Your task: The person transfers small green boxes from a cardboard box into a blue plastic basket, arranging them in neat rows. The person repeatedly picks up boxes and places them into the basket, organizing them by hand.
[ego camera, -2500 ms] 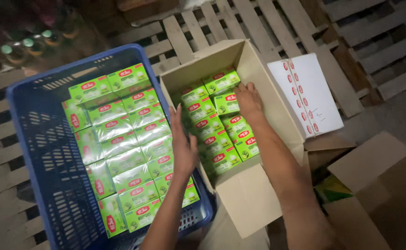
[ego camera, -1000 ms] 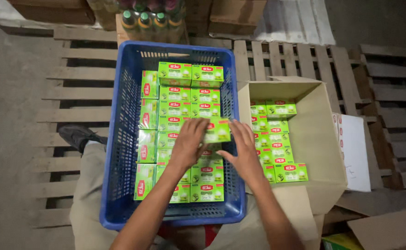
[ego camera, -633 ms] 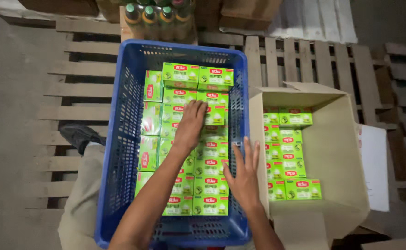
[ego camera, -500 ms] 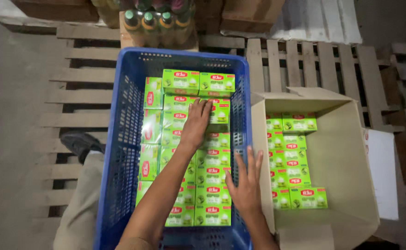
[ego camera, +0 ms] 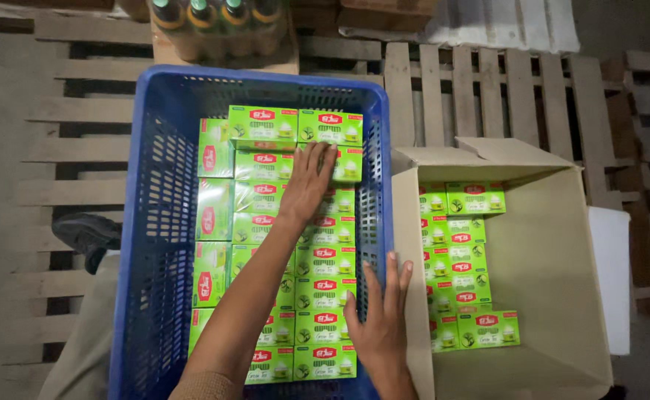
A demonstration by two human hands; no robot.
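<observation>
Wooden pallets point(ego camera: 481, 89) carry the whole arrangement; their slats run under every item in view. A blue plastic crate point(ego camera: 147, 222) with perforated walls sits on the left half of the pallets, and an open cardboard carton point(ego camera: 555, 252) stands just beside it, the carton's left wall touching the crate's right wall. The crate is packed with green boxes point(ego camera: 266, 122) laid flat in rows from its far edge to its near edge, with one column standing on edge along its left wall. A smaller batch of identical boxes point(ego camera: 462, 259) fills the left side of the carton; the right side of the carton floor is bare cardboard. A group of green-capped bottles point(ego camera: 221, 26) stands beyond the far edge of the crate. A dark shoe point(ego camera: 88, 233) rests on the slats outside the crate's left wall. The left hand point(ego camera: 310, 181) lies flat, fingers spread, pressing on boxes near the crate's far right corner. The right hand point(ego camera: 377, 318) lies flat and spread near the crate's near right corner, fingertips against the right wall. Neither hand grips anything; the two are well apart.
</observation>
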